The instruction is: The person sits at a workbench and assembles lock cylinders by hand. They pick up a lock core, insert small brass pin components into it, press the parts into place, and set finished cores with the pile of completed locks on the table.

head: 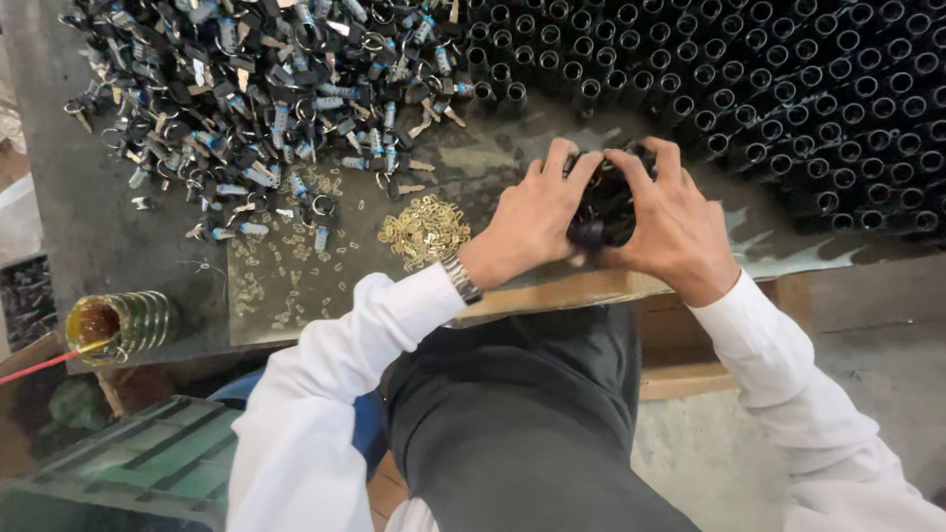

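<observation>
Nearest the camera, the person's dark trousers (522, 424) and white sleeves (325, 394) filled the lower view, with a green crate (148, 463) low on the left. A metal wristwatch (460, 278) sat on the left wrist. Just beyond, at the worktop (89, 227) edge, the left hand (537, 217) and right hand (665, 222) were closed together around a cluster of small black cylinders (603, 207), fingers curled over its top, the cluster held just above the worktop between both palms. To the left of the hands lay a small pile of brass-coloured clips (426, 232), and at the left edge stood a glass jar of amber liquid (118, 325) with a red stick in it. Farther off, a large heap of keys and black lock parts (256, 89) covered the upper left, while dense rows of upright black cylinders (788, 89) filled the upper right.
</observation>
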